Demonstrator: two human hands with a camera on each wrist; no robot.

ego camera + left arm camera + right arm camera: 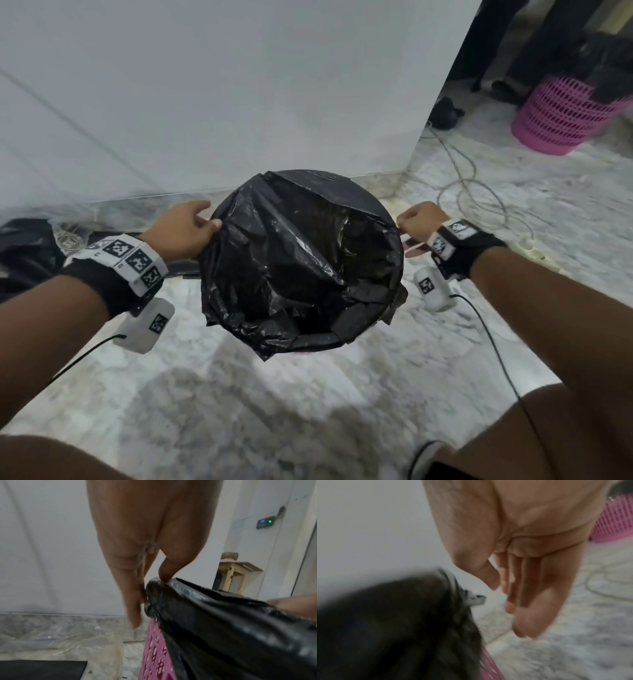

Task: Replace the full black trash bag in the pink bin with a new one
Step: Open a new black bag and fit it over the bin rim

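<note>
Left hand (181,229) is pinching the black bag (301,260) edge over the pink bin (154,655) rim's left side, while the right hand (418,221), just off its right side, is looking loosely curled and probably holding nothing.

A thin, crinkled, glossy black plastic trash bag (301,253) is seen, pinched at its edge by the left hand (181,229); below that grip, pink openwork plastic bin (154,654) wall is shown, over polished marble-patterned floor (274,411).
</note>
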